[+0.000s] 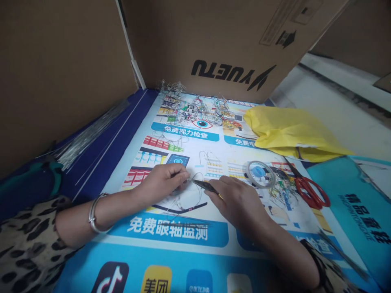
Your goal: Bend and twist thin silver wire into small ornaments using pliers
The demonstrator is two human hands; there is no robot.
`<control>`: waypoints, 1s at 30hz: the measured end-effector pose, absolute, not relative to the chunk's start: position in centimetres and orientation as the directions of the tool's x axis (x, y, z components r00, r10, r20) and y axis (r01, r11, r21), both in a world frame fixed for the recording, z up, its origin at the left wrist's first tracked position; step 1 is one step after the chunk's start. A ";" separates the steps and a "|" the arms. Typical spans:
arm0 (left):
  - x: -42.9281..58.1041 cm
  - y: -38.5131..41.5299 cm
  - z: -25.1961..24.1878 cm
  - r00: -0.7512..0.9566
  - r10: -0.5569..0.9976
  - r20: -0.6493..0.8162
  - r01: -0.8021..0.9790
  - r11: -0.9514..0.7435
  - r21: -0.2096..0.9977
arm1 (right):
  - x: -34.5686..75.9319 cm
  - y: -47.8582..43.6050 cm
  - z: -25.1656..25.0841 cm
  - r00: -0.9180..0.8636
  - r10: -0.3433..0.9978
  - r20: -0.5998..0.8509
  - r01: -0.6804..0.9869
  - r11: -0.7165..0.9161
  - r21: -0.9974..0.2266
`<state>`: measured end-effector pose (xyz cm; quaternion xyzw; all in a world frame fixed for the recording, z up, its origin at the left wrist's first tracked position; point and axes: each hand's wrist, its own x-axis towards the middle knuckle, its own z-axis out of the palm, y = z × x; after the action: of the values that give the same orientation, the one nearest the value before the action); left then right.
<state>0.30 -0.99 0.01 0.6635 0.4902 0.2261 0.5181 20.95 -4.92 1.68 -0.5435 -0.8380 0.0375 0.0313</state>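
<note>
Over the poster (214, 244), hands (163, 181) (241, 203) with pliers (207, 186), wire (192, 180).

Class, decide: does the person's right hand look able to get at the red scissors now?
Probably yes: the red scissors lie uncovered near the right hand, only wire bits between; that hand grips pliers, though.

Soft daylight here, brightest on the floor (330, 101) at upper right; I find the cardboard (61, 61) on the left dim. The poster (195, 240) carries a mild sheen. The left hand (161, 179) and right hand (241, 203) throw faint shadows; wire (192, 180) and pliers (207, 186) between them barely resolve. Edges bow, and the corner sleeve (24, 248) blurs.
</note>
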 end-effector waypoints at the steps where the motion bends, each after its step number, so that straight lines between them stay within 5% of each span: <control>1: 0.3 -1.1 0.0 0.398 0.894 -0.206 0.400 0.033 0.916 | 20.8 -5.0 1.7 -0.395 0.919 0.014 0.914 0.394 -0.098; 13: 0.9 -1.5 0.0 0.314 0.916 -0.251 0.099 0.231 0.968 | 18.8 -6.0 1.9 -0.324 0.945 0.051 0.946 0.322 0.045; 30: 1.3 -1.9 -0.3 0.251 0.937 -0.242 0.179 0.201 0.963 | 18.3 -6.1 1.5 -0.321 0.946 0.042 0.940 0.313 0.136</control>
<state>1.31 -1.90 -0.29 0.5402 0.5164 0.3280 0.5778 18.32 -6.07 1.54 -0.5821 -0.8099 -0.0678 -0.0229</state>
